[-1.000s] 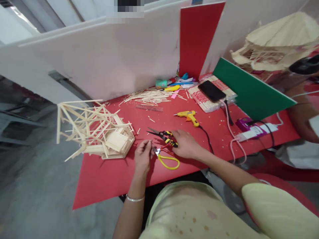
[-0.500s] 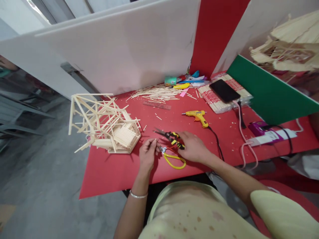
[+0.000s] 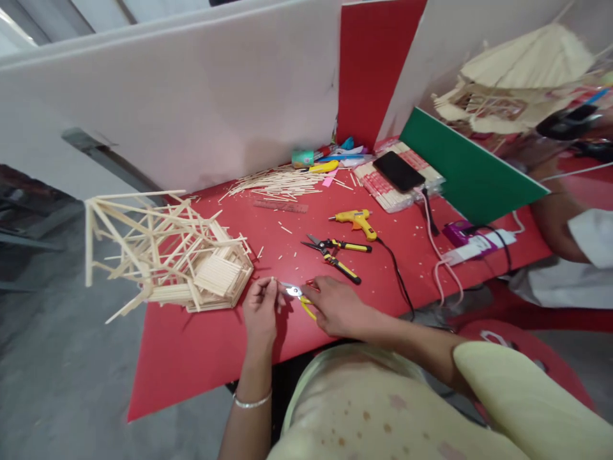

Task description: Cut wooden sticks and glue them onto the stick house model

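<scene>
Red counter (image 3: 201,358) carries everything. Stick-frame model (image 3: 177,255) on left edge, partly overhanging. Loose stick pile (image 3: 278,182) at back by white partition. Yellow glue gun (image 3: 354,220) lying mid-counter, black-yellow snips (image 3: 335,250) just in front of it, untouched. Right hand (image 3: 335,306) closed round yellow-handled cutter (image 3: 297,294) near front edge, blades pointing left. Left hand (image 3: 260,310) beside model, fingertips pinched on short stick piece (image 3: 272,280) (tiny, barely visible) right at cutter tip.

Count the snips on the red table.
2: yellow-handled snips in the right hand; black-and-yellow snips lying free beside the glue gun. Others may be hidden.
</scene>
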`<state>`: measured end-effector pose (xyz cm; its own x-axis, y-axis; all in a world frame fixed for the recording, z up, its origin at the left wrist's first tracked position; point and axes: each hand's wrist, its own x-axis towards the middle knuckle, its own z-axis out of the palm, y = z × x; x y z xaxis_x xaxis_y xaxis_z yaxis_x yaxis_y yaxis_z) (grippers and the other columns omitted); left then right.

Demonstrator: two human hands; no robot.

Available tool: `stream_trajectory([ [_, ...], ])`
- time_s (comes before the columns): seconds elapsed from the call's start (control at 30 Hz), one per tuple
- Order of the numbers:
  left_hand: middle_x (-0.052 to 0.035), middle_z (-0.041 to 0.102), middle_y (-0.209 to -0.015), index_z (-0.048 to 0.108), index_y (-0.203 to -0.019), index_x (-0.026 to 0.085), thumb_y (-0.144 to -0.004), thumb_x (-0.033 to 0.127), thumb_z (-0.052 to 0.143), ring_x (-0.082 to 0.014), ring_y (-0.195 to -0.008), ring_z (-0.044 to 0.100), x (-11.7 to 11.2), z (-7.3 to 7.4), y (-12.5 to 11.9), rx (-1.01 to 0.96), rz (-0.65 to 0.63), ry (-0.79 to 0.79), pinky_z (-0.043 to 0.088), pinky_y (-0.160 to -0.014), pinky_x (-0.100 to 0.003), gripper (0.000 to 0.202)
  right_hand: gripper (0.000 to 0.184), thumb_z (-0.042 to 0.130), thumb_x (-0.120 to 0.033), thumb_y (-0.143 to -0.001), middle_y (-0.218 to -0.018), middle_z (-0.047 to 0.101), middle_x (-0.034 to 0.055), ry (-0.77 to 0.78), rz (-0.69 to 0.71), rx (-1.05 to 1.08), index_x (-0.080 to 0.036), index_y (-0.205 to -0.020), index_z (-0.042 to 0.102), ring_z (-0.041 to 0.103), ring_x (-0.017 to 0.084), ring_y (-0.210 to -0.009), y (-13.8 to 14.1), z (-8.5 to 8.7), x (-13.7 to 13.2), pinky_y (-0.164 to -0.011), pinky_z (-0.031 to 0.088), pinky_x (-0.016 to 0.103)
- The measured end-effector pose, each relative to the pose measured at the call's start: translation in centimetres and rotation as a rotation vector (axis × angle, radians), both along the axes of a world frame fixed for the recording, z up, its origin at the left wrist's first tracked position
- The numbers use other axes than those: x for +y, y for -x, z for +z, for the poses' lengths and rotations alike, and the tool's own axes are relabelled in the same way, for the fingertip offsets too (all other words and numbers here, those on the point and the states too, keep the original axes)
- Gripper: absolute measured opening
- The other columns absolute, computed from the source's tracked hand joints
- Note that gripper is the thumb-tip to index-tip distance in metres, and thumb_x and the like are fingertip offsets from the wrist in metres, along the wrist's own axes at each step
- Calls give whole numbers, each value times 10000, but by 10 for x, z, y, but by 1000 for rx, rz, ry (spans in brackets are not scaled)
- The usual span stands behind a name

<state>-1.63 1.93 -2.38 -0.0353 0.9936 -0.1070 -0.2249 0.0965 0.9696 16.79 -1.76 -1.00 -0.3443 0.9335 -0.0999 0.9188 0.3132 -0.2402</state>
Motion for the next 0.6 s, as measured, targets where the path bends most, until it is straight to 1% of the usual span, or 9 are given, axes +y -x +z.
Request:
stream_trajectory([
  [0.1,-1,664,-717,631,-895,164,-801,349,729,-65,-481,520,0,3,3,38,36,-15,383,-431,-164,230,475,414,-185,-920,-1129,584,180,55,-36,-109,-175,-1394,439,548,279,-1026,13,4,-8,-830,432,353],
  [0.17,0,665,-720,635,-904,166,-791,345,739,-68,-491,531,-2,5,6,60,55,-22,389,-440,-166,235,494,364,-131,-920,-1071,603,192,84,-43,-169,-149,-1412,412,577,277,-961,10,9,-7,-778,443,347],
  [0.2,0,665,-724,637,-910,168,-788,344,742,-69,-496,536,-4,5,8,67,63,-23,393,-445,-167,239,493,356,-130,-921,-1043,613,194,95,-35,-187,-137,-1411,409,588,279,-934,6,12,-6,-759,445,347],
  [0.3,-2,666,-734,638,-921,173,-778,352,749,-73,-509,550,-6,6,13,74,88,-31,408,-456,-170,255,451,377,-213,-942,-972,644,184,114,-35,-182,-128,-1381,435,615,285,-894,-10,17,-6,-748,449,353],
  [0.4,2,664,-731,628,-914,176,-760,366,761,-77,-500,550,-6,4,15,45,94,-36,400,-436,-172,278,436,509,-320,-900,-947,666,150,162,-107,-100,-162,-1307,500,634,270,-867,-27,13,-10,-742,451,329],
  [0.47,3,663,-725,622,-907,175,-750,375,767,-78,-492,546,-6,2,14,36,87,-22,393,-428,-171,293,427,555,-349,-878,-984,666,136,180,-164,-66,-186,-1272,524,633,261,-900,-34,9,-14,-754,451,314],
  [0.5,1,663,-727,624,-907,174,-751,375,766,-76,-493,545,-6,2,13,42,81,-15,396,-433,-171,292,419,542,-355,-892,-1025,660,130,167,-184,-32,-198,-1279,518,627,254,-934,-36,7,-16,-773,453,311],
  [0.53,0,664,-733,627,-906,174,-757,372,762,-74,-496,544,-7,2,12,50,73,-10,402,-445,-172,282,420,516,-359,-913,-1074,647,126,140,-197,27,-208,-1304,496,617,245,-973,-37,7,-18,-803,453,311],
  [0.6,-6,667,-751,637,-903,175,-781,354,742,-70,-514,547,-9,3,9,79,44,-17,421,-481,-175,241,461,502,-391,-931,-1166,604,122,56,-212,210,-217,-1354,444,582,230,-1050,-35,9,-22,-878,448,318],
])
